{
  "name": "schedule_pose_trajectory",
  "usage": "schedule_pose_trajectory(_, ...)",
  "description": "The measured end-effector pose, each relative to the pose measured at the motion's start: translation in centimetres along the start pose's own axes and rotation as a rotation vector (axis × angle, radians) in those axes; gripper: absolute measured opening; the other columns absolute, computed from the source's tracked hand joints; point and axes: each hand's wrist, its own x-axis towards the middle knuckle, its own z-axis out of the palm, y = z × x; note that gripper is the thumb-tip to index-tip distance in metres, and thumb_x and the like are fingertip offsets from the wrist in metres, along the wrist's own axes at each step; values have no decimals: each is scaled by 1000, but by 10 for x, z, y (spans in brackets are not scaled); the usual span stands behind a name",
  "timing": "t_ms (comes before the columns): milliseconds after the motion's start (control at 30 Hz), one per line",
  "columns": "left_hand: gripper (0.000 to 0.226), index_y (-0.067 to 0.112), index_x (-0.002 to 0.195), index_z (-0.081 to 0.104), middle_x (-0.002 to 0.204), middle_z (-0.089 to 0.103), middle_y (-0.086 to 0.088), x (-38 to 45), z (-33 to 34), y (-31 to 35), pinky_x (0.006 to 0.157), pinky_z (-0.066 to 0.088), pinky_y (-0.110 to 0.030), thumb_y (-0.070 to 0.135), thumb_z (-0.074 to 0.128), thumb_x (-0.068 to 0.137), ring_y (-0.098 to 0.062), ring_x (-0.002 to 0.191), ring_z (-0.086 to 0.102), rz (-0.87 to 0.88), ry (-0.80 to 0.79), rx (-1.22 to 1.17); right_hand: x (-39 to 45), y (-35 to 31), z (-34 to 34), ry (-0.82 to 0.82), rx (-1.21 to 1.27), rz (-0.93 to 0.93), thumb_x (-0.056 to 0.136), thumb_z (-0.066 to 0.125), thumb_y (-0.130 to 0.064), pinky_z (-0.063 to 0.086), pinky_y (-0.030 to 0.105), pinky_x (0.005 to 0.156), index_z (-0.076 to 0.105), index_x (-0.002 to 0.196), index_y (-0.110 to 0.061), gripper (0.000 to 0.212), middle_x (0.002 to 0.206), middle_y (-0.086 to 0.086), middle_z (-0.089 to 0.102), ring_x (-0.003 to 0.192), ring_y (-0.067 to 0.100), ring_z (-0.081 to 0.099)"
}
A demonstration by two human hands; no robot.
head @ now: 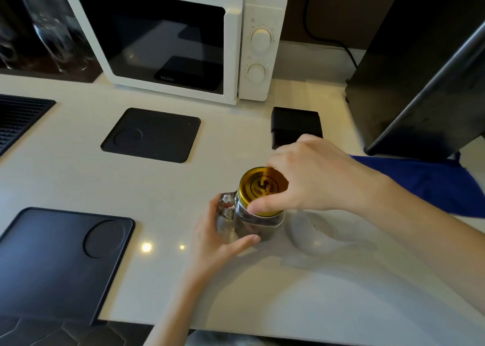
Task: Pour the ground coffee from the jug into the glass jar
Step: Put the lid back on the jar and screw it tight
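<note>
A glass jar [252, 225] with a side handle stands on the white counter near the middle. Dark ground coffee shows through its lower part. A gold metal lid [258, 188] sits on its mouth. My right hand [309, 178] reaches in from the right, fingers curled around the lid's rim. My left hand [220, 238] wraps the jar's base from the near left, thumb along the front. A white jug [312, 235] stands just right of the jar, partly under my right forearm; its inside is hidden.
A white microwave [173, 39] stands at the back. Black mats lie at centre [152, 134], near left [52, 261] and far left [18, 117]. A small black box [296, 122] sits behind my right hand. A dark appliance [420, 65] and blue cloth [430, 183] are on the right.
</note>
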Motion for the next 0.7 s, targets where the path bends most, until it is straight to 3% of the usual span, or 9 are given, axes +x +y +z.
schedule_pose_trajectory(67,81,37,119,44,117,65,5,0,0,-1,91,47,-52,59,80,50,-18,111,60,0,-2,9,-2,6,-4,-4,-12,26,63,28,-86,32,21,57,63,76,-10,84,66,2,63,65,22,58)
schedule_pose_trajectory(133,82,37,119,44,117,65,5,1,1,-2,91,47,-52,59,80,49,-19,111,59,-3,-1,2,-3,13,-6,-113,49,28,66,45,-79,38,23,73,56,115,-18,79,108,-1,64,97,18,56)
schedule_pose_trajectory(200,82,35,119,45,117,66,5,1,1,-3,91,46,-52,58,80,49,-19,111,60,-3,0,-4,-3,11,-10,-256,222,-5,70,67,-56,37,27,93,28,139,-31,83,137,-7,44,120,13,41)
schedule_pose_trajectory(267,83,32,120,45,117,66,3,1,2,-4,91,46,-53,57,81,50,-20,112,60,-2,-3,-11,-4,9,-8,-271,275,-19,72,71,-47,45,31,91,34,135,-31,75,130,-6,48,114,14,45)
schedule_pose_trajectory(333,84,31,121,45,118,65,2,1,2,-4,92,46,-53,57,81,50,-21,113,59,-3,-7,-15,-3,7,-8,-200,144,16,70,61,-63,50,31,71,55,112,-22,60,100,-2,60,89,16,56)
schedule_pose_trajectory(400,82,35,121,44,119,65,4,1,2,-2,92,46,-52,60,79,51,-18,113,59,4,-13,2,-2,8,-13,-143,-15,68,63,45,-80,48,31,58,64,94,-14,76,75,0,63,68,18,57)
schedule_pose_trajectory(467,83,36,122,43,120,64,5,2,2,-3,92,47,-51,61,78,50,-17,113,59,7,-17,13,-2,11,-14,-146,-11,70,61,47,-80,49,32,65,62,106,-15,80,83,-6,62,76,13,56)
schedule_pose_trajectory(567,85,33,123,44,120,65,3,2,2,-5,92,46,-53,59,81,50,-20,114,58,-4,-12,-16,-1,10,-10,-240,185,-19,69,70,-51,43,29,85,35,133,-28,76,117,-11,45,106,9,43)
schedule_pose_trajectory(700,78,37,118,46,117,66,5,1,2,-3,91,47,-53,56,81,51,-19,111,60,13,-11,-26,-2,11,-6,-169,37,6,65,63,-69,44,26,71,45,122,-23,75,100,-7,55,91,13,52)
